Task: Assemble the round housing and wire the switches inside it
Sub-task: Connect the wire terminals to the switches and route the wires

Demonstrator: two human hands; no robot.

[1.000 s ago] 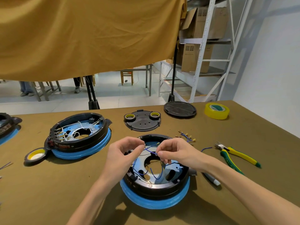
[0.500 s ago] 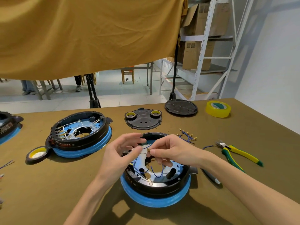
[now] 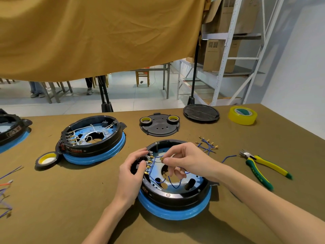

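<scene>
The right hand pinched a brass terminal of a blue wire above the round housing. The left hand gripped the housing's left wall, fingers curled beside the switches, just left of the pinched terminal.

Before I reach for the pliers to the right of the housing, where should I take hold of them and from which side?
Grip the pliers across both yellow-green handles near their middle, coming from above. They lie flat on the table with the jaws pointing up-left toward the housing and the handles splayed down-right, clear of the loose blue wire beside the jaws.
</scene>
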